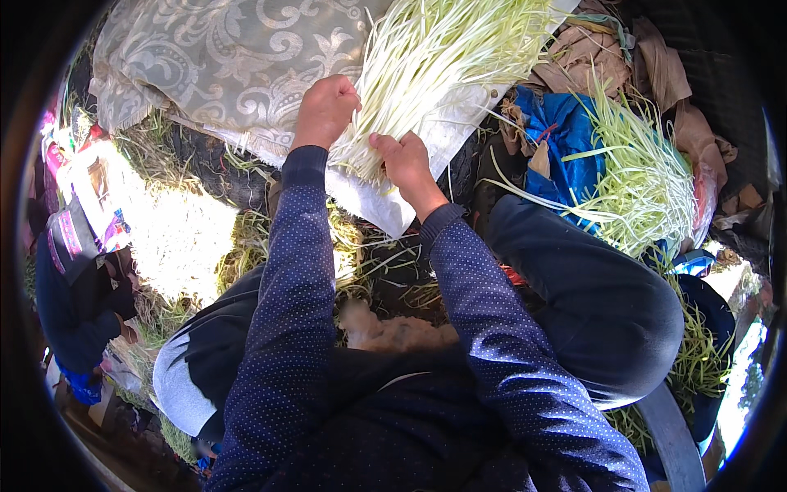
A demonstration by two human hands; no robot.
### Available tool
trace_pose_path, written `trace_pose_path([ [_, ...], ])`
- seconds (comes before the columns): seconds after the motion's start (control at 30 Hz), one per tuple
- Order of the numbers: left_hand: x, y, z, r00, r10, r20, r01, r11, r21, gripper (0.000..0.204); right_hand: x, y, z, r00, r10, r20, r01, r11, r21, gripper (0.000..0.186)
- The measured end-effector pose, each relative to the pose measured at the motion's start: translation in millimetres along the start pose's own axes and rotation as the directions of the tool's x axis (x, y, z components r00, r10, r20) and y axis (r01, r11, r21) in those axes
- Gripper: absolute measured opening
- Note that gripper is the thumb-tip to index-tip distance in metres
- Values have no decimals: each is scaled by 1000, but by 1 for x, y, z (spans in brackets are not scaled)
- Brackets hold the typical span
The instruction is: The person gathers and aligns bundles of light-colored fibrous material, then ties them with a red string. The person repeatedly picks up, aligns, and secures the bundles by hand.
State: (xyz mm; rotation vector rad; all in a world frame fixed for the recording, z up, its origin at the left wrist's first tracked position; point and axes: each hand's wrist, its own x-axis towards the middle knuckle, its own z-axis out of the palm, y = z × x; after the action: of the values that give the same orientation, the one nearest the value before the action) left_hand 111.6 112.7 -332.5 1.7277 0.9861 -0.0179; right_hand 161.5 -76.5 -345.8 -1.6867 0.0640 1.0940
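A long bundle of pale yellow-green shoots (443, 41) lies on a white sheet (455, 123) in front of me. My left hand (326, 111) is closed at the bundle's left side, its fingertips curled among the stems. My right hand (402, 164), just below and to the right, has thumb and fingers closed on shoots near the lower ends of the bundle. Some stem ends are hidden behind my fingers.
Patterned grey cloth (213, 57) spreads at upper left. More shoots (635, 180) lie beside blue plastic (537, 119) and brown crumpled wrapping (590, 61) at right. Cut plant litter (180, 164) surrounds my folded legs. Another person's dark sleeve (78, 328) is at far left.
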Motion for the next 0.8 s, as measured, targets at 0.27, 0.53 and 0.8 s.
trace_pose_path([
  [0.27,-10,-6,1,992,-124,25,122,991,55,12,4,1,2,998,56,-2,-56,998,-36,28],
  [0.53,-16,-15,10,994,-89,61,82,992,100,10,12,15,1,1000,-3,15,3,999,-42,29],
  [0.8,-24,-9,10,977,-194,87,190,980,54,15,2,5,-1,996,-48,-78,20,944,-329,50],
])
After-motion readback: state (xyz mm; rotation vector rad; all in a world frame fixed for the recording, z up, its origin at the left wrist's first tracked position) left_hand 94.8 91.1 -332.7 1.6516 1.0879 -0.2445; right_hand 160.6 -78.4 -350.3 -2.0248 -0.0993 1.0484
